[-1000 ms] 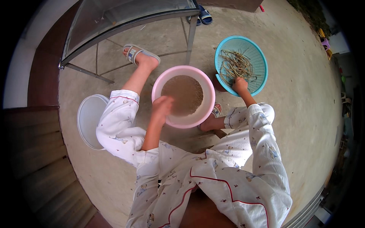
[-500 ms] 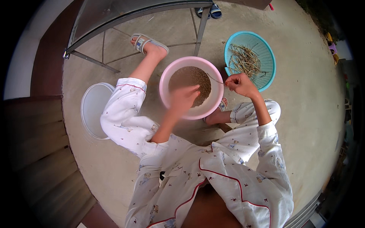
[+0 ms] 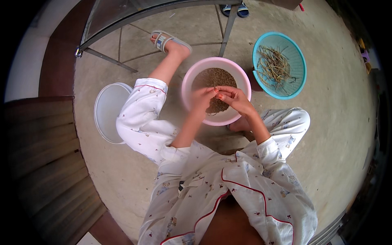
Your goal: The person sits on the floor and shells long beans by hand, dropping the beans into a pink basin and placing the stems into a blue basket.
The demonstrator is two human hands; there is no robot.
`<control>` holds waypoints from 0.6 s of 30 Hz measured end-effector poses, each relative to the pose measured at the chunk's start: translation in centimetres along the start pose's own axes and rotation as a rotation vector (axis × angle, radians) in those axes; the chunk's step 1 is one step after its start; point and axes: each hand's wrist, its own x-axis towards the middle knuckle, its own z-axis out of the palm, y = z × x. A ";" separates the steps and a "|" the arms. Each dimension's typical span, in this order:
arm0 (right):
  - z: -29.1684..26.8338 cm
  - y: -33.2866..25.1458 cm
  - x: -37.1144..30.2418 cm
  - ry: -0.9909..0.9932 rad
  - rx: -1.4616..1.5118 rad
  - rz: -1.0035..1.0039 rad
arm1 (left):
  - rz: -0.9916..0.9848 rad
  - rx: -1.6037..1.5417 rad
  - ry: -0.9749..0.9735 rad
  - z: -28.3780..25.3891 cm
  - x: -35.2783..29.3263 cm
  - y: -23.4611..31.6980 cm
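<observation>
Over the pink basin (image 3: 248, 87), my two hands meet with the fingertips pressed together. My left hand (image 3: 203, 100) is smeared by motion, but its thumb and fingers look pinched. My right hand (image 3: 237, 99) is closed in a pinch, its fingertips touching the left ones. Whatever lies between the fingertips is mostly hidden; a thin dried strand was in my right hand a moment earlier. Small brown bits (image 3: 218, 75), like seeds or husks, cover the basin's bottom.
Right of the basin stands a teal basket (image 3: 301, 61) holding thin dry stalk-like pods (image 3: 272, 65). A white bucket (image 3: 107, 112) is by my left knee. A metal-framed table (image 3: 163, 8) stands at the far left, with dark slippers (image 3: 241, 10) beside its leg.
My right hand has moved left from beside the teal basket to over the basin, meeting my left hand. The strand no longer shows plainly. The whole view has shifted slightly.
</observation>
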 end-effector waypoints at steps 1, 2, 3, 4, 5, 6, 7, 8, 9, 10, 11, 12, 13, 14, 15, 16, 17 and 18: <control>0.1 0.6 -0.1 -0.014 -0.016 0.009 | -0.008 -0.018 0.003 0.2 -0.1 0.3; 0.1 1.6 -0.1 -0.027 -0.031 0.018 | -0.017 -0.036 0.007 0.6 -0.3 0.6; 0.0 2.4 -0.1 -0.039 -0.046 0.028 | -0.026 -0.053 0.009 0.8 -0.5 0.9; -0.2 3.1 0.1 -0.009 -0.083 0.034 | -0.040 -0.049 -0.001 0.6 -0.5 0.9; -0.5 3.7 0.2 0.022 -0.119 0.041 | -0.055 -0.044 -0.012 0.4 -0.5 0.9; -0.6 3.8 0.2 0.050 -0.157 0.048 | -0.068 -0.042 -0.019 0.2 -0.4 0.9; -0.8 3.7 0.1 0.025 -0.175 0.048 | -0.058 -0.052 -0.032 -0.2 -0.2 0.9; -1.1 3.5 -0.1 0.001 -0.192 0.048 | -0.049 -0.061 -0.045 -0.6 0.1 0.9; -1.2 3.2 -0.3 -0.021 -0.210 0.048 | -0.040 -0.070 -0.059 -0.7 0.3 1.0; -1.1 3.0 -0.5 -0.022 -0.150 0.052 | -0.033 -0.034 -0.050 -0.7 0.4 1.0; -0.9 2.8 -0.6 -0.022 -0.090 0.056 | -0.026 0.001 -0.040 -0.7 0.5 1.0; -0.7 2.6 -0.8 -0.020 -0.031 0.060 | -0.020 0.036 -0.033 -0.6 0.5 1.0; -0.4 2.4 -0.8 0.014 0.005 0.072 | -0.019 0.049 -0.032 -0.6 0.6 0.7; 0.1 2.1 -0.7 0.048 0.041 0.084 | -0.017 0.063 -0.031 -0.6 0.8 0.3; 0.3 2.0 -0.6 0.083 0.078 0.094 | -0.015 0.078 -0.031 -0.5 0.8 0.2; 0.2 2.2 -0.6 0.103 0.102 0.095 | -0.022 0.094 -0.043 -0.5 0.8 0.2; 0.2 2.4 -0.6 0.122 0.125 0.095 | -0.028 0.110 -0.055 -0.4 0.8 0.1; 0.3 2.5 -0.5 0.137 0.151 0.096 | -0.033 0.128 -0.063 -0.5 0.7 0.2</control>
